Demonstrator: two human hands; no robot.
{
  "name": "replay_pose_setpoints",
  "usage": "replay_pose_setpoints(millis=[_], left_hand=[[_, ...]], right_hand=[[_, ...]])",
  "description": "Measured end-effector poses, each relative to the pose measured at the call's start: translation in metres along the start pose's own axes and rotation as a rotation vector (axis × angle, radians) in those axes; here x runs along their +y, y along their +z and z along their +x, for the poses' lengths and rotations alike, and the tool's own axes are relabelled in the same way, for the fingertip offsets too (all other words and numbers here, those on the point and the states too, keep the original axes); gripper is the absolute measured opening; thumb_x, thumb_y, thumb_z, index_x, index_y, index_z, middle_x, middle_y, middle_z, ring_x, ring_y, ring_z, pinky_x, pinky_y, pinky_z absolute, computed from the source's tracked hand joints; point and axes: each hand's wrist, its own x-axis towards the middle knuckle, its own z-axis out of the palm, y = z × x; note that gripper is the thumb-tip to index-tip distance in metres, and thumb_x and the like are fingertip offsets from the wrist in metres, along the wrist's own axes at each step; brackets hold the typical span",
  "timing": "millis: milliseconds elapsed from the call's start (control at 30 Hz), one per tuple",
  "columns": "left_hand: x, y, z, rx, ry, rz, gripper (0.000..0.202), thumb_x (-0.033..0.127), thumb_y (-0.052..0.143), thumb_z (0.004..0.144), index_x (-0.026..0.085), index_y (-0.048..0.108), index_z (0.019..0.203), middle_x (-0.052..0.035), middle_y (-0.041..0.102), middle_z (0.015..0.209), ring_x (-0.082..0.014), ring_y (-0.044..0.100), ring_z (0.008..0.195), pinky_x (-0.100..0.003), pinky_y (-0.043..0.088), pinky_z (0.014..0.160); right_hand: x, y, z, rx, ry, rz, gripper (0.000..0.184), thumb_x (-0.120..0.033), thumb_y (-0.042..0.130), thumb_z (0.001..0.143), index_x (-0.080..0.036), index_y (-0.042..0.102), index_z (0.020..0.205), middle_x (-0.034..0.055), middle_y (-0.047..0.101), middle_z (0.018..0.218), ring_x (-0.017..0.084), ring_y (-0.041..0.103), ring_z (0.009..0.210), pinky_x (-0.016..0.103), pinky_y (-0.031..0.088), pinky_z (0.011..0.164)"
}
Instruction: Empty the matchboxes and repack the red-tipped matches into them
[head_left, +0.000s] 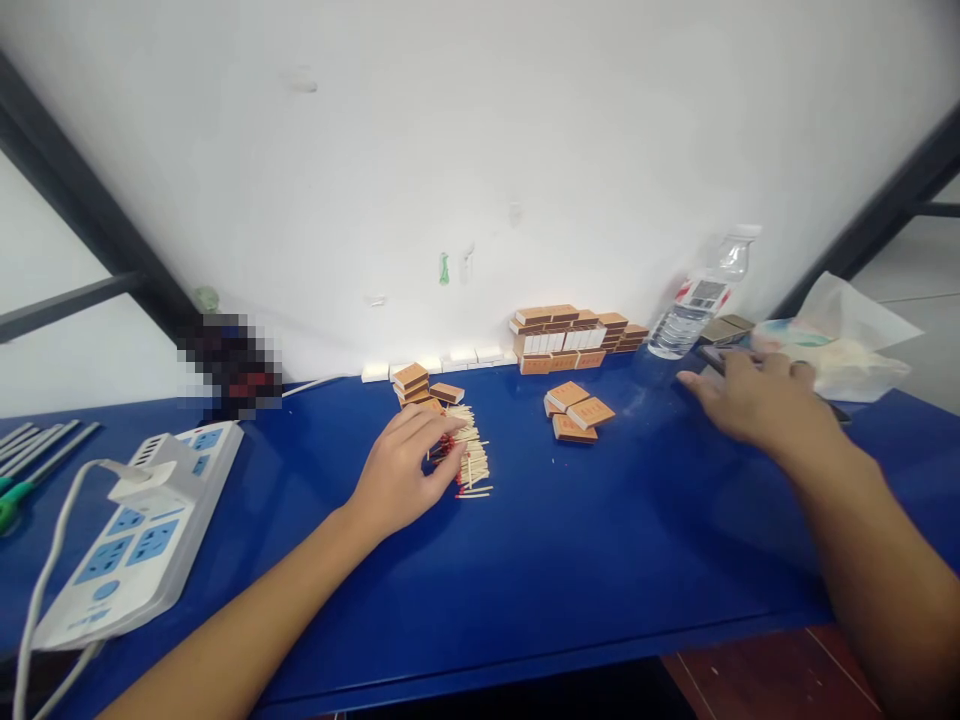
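My left hand rests on a heap of loose red-tipped matches in the middle of the blue table, its fingers curled over the sticks. My right hand lies flat at the far right with fingers stretched toward a dark flat object near a water bottle. Three brown matchboxes lie between my hands. A small pile of matchboxes sits just behind the matches.
A larger stack of matchboxes stands against the white wall, with white inner trays lined up to its left. A white power strip with cable lies at left, tools beyond it. A plastic bag sits far right.
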Motion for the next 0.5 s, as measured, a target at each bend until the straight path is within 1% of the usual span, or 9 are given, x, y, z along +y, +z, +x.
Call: replay_pose_setpoints(millis=[67,167,233,300,333,400,433,467,500], left_hand=[[0.000,-0.001,0.001,0.004,-0.005,0.008,0.019,0.019,0.065,0.096,0.021,0.067,0.115,-0.0055,0.074,0.102,-0.0208,0.066,0.095,-0.042,0.056,0.089],[-0.001,-0.002,0.002,0.026,-0.003,0.016,0.020,0.019,0.065,0.095,0.022,0.068,0.115,-0.0054,0.075,0.103,-0.0210,0.066,0.095,-0.042,0.056,0.089],[-0.002,-0.002,0.002,0.031,0.006,0.019,0.020,0.018,0.066,0.095,0.022,0.068,0.114,-0.0055,0.075,0.105,-0.0212,0.067,0.097,-0.043,0.056,0.090],[-0.003,-0.002,0.002,0.022,0.009,0.022,0.019,0.019,0.065,0.095,0.022,0.069,0.114,-0.0056,0.075,0.105,-0.0215,0.067,0.097,-0.043,0.056,0.090],[-0.003,-0.002,0.002,0.016,0.008,0.022,0.019,0.019,0.065,0.096,0.023,0.069,0.114,-0.0055,0.075,0.104,-0.0216,0.067,0.096,-0.043,0.056,0.089],[-0.003,-0.002,0.002,0.011,0.007,0.017,0.018,0.020,0.064,0.096,0.023,0.070,0.113,-0.0055,0.076,0.103,-0.0218,0.068,0.095,-0.044,0.057,0.088],[-0.003,-0.002,0.003,0.010,0.007,0.014,0.018,0.020,0.064,0.096,0.023,0.070,0.112,-0.0056,0.076,0.103,-0.0218,0.068,0.095,-0.044,0.057,0.088],[-0.002,-0.002,0.003,0.011,0.008,0.012,0.018,0.020,0.064,0.096,0.024,0.070,0.112,-0.0056,0.076,0.103,-0.0218,0.068,0.095,-0.044,0.057,0.088],[-0.002,-0.002,0.003,0.012,0.007,0.013,0.017,0.020,0.064,0.096,0.024,0.070,0.112,-0.0056,0.076,0.103,-0.0218,0.068,0.095,-0.044,0.057,0.088]], right_hand=[[-0.006,0.009,-0.002,-0.061,0.015,0.028,0.086,-0.071,0.020,0.098,-0.006,0.053,0.144,0.0387,0.046,0.145,0.051,0.038,0.140,0.062,0.035,0.105],[-0.011,0.012,0.010,-0.059,-0.048,0.066,0.085,-0.068,0.023,0.099,0.000,0.056,0.139,0.0423,0.050,0.137,0.051,0.043,0.136,0.062,0.036,0.103],[-0.015,0.008,0.019,-0.015,-0.158,0.088,0.076,-0.061,0.026,0.101,-0.001,0.058,0.136,0.0382,0.053,0.137,0.045,0.044,0.136,0.057,0.035,0.108],[-0.023,0.003,0.021,0.085,-0.322,0.137,0.065,-0.054,0.030,0.102,-0.006,0.060,0.134,0.0301,0.055,0.140,0.038,0.043,0.138,0.049,0.032,0.114],[-0.028,0.000,0.020,0.141,-0.404,0.175,0.059,-0.052,0.032,0.103,-0.010,0.062,0.132,0.0259,0.057,0.139,0.035,0.046,0.136,0.046,0.033,0.115],[-0.040,-0.007,0.010,0.224,-0.544,0.252,0.051,-0.050,0.036,0.103,-0.015,0.068,0.121,0.0212,0.063,0.130,0.034,0.053,0.127,0.045,0.037,0.112],[-0.046,-0.010,0.004,0.235,-0.575,0.271,0.049,-0.049,0.037,0.103,-0.016,0.070,0.115,0.0200,0.066,0.124,0.034,0.056,0.122,0.046,0.040,0.110],[-0.052,-0.014,-0.004,0.229,-0.567,0.264,0.049,-0.050,0.038,0.103,-0.016,0.071,0.112,0.0193,0.067,0.120,0.034,0.057,0.119,0.048,0.042,0.107],[-0.055,-0.018,-0.011,0.235,-0.511,0.236,0.051,-0.052,0.037,0.102,-0.016,0.072,0.112,0.0202,0.067,0.120,0.036,0.056,0.120,0.051,0.043,0.106]])
